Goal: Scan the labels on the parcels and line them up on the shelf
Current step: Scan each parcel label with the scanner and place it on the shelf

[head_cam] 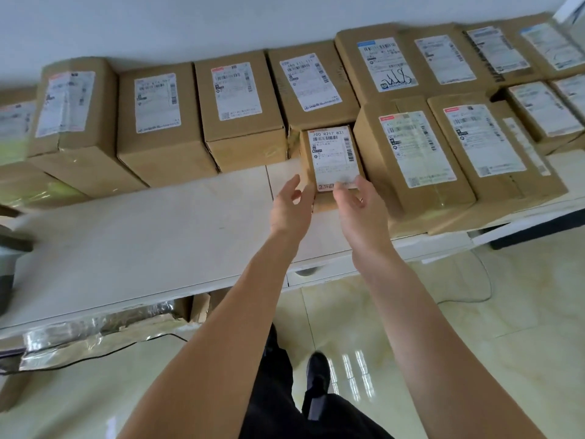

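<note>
A small brown parcel (334, 153) with a white label reading 700 R217 831 stands on the white shelf (142, 236), tucked between larger boxes. My left hand (292, 204) is at its near left corner, fingers spread. My right hand (361, 204) is at its near right corner, fingertips touching the label's lower edge. Both hands look open around the parcel rather than gripping it. Several labelled cardboard parcels (240, 103) stand in a row along the wall behind it.
Two larger parcels (414, 153) lie to the right in a front row, with more behind them. The shelf surface to the left of my hands is bare. Under the shelf lie silver foil wrapping (95, 337) and a black cable. The floor is glossy tile.
</note>
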